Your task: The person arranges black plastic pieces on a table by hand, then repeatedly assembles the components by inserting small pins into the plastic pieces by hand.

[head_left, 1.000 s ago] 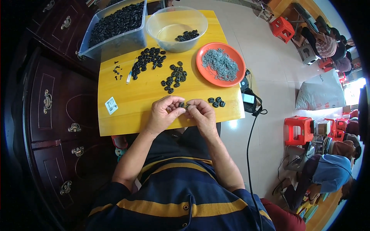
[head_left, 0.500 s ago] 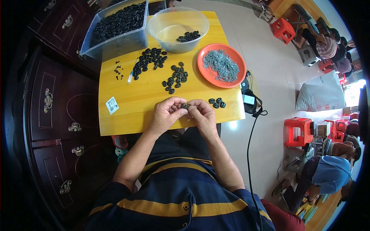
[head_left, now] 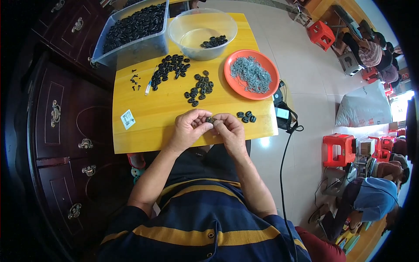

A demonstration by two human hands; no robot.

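Near the front edge of the yellow table (head_left: 148, 139), a small black oval part (head_left: 209, 119) is pinched between the fingertips of my left hand (head_left: 191, 127) and my right hand (head_left: 230, 131). The fingers cover much of it, and I cannot make out whether a metal piece is in it too. Right of my right hand lie several finished-looking black oval parts (head_left: 246, 117) with light marks. Beyond my hands is a loose cluster of black oval parts (head_left: 203, 85). An orange-red plate (head_left: 230, 83) heaped with small grey metal pins (head_left: 251, 74) stands at the right.
A clear round bowl (head_left: 183, 43) and a blue-tinted bin (head_left: 131, 54) hold more black parts. Another pile (head_left: 170, 67), tiny black bits (head_left: 135, 81), a thin pen-like tool (head_left: 148, 88) and a white label (head_left: 127, 119) lie leftward. A black cable (head_left: 281, 187) hangs at the right.
Both hands stay together on the small part with barely any movement. The whole view has shifted very slightly.
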